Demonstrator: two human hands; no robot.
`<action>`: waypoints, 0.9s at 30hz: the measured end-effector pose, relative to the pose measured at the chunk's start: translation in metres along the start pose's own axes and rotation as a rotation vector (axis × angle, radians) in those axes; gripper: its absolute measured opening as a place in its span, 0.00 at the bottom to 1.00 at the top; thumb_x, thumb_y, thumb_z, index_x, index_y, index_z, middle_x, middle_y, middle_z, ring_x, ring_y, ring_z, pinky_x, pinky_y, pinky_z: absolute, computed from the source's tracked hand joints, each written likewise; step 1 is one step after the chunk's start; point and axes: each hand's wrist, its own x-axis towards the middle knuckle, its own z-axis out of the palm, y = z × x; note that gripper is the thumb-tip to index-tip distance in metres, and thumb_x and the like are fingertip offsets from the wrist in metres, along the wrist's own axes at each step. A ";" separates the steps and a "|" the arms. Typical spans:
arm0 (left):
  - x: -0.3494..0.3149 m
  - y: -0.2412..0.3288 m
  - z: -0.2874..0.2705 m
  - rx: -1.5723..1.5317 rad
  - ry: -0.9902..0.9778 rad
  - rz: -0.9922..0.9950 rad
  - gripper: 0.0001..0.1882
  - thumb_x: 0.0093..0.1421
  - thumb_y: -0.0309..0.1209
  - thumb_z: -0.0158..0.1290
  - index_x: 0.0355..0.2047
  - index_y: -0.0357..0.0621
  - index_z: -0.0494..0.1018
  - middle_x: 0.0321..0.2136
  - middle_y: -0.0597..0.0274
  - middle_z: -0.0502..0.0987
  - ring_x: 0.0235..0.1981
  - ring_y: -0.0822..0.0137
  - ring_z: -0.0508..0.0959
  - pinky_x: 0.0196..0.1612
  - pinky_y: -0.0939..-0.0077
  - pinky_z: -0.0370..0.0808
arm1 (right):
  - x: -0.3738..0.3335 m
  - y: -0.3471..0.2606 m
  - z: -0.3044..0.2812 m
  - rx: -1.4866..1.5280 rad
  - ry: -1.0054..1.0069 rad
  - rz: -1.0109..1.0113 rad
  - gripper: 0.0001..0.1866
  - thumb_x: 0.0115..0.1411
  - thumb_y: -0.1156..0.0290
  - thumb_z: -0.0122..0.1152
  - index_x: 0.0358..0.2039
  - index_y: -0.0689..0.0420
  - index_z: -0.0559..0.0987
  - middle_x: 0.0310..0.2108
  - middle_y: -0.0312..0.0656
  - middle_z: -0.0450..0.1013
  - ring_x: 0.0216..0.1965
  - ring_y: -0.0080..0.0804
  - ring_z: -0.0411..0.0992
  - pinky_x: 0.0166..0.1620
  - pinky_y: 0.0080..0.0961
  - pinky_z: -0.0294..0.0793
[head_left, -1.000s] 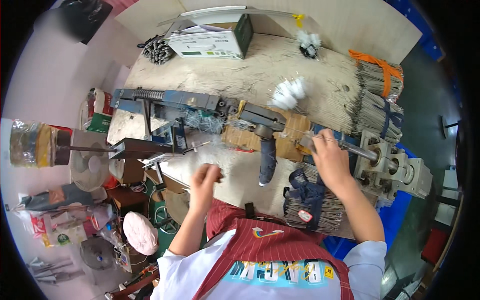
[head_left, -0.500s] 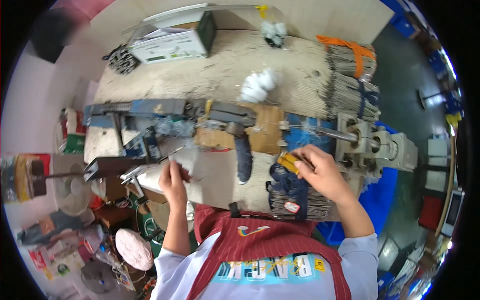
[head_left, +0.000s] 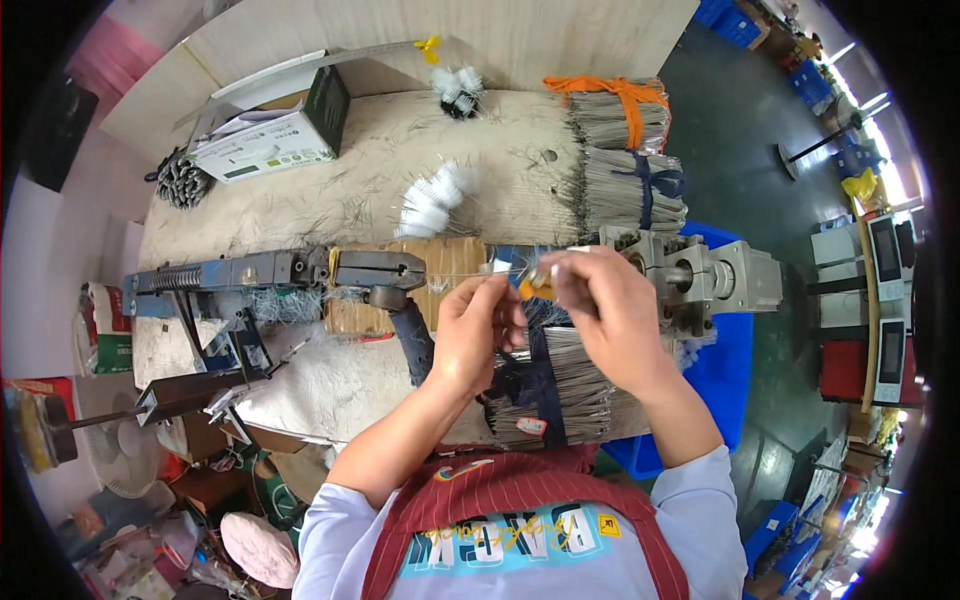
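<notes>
A thin wire [head_left: 455, 272] stretches rightward from the jaws of a dark metal clamp [head_left: 380, 269] on the bench machine. My left hand [head_left: 468, 335] has its fingers pinched beside this wire; what lies between the fingertips is hidden. Close to its right, my right hand [head_left: 612, 310] is closed around a small yellow-orange tool [head_left: 537, 287], partly covered by the fingers and blurred. A small white piece [head_left: 501, 267] shows just above the left fingertips. Under both hands lies a bundle of metal wires [head_left: 575, 385] tied with dark cloth.
Metal bearing blocks [head_left: 735, 277] with a shaft stand at the right, above a blue crate [head_left: 735, 400]. Behind the hands lie a white bristle brush [head_left: 432, 205], more wire bundles [head_left: 620, 115] and an open carton [head_left: 265, 145]. A dark-wrapped lever [head_left: 412, 340] sticks out beneath the clamp.
My left hand has moved right from the bench's left part to beside the right hand at the wire. The right hand has risen toward the wire with the yellow-orange tool. The view has shifted.
</notes>
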 end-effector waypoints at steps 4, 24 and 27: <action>-0.001 -0.017 -0.010 -0.001 0.077 0.225 0.14 0.70 0.37 0.46 0.32 0.41 0.73 0.20 0.69 0.72 0.17 0.79 0.68 0.21 0.83 0.66 | 0.003 0.008 0.019 -0.440 -0.032 -0.472 0.11 0.53 0.71 0.61 0.36 0.62 0.75 0.42 0.45 0.78 0.42 0.36 0.76 0.33 0.25 0.80; -0.009 -0.015 -0.014 0.015 0.066 0.215 0.17 0.71 0.40 0.44 0.35 0.37 0.71 0.20 0.60 0.75 0.16 0.70 0.75 0.17 0.81 0.68 | 0.085 0.021 0.020 -0.072 -0.644 -0.124 0.13 0.58 0.61 0.60 0.30 0.59 0.75 0.21 0.50 0.73 0.28 0.52 0.74 0.31 0.44 0.68; -0.010 -0.015 -0.019 -0.001 0.000 0.210 0.17 0.70 0.40 0.45 0.40 0.37 0.71 0.27 0.57 0.78 0.26 0.64 0.80 0.28 0.74 0.77 | 0.092 0.016 0.020 0.045 -0.802 0.090 0.14 0.58 0.60 0.61 0.30 0.60 0.74 0.22 0.50 0.73 0.29 0.51 0.74 0.32 0.43 0.69</action>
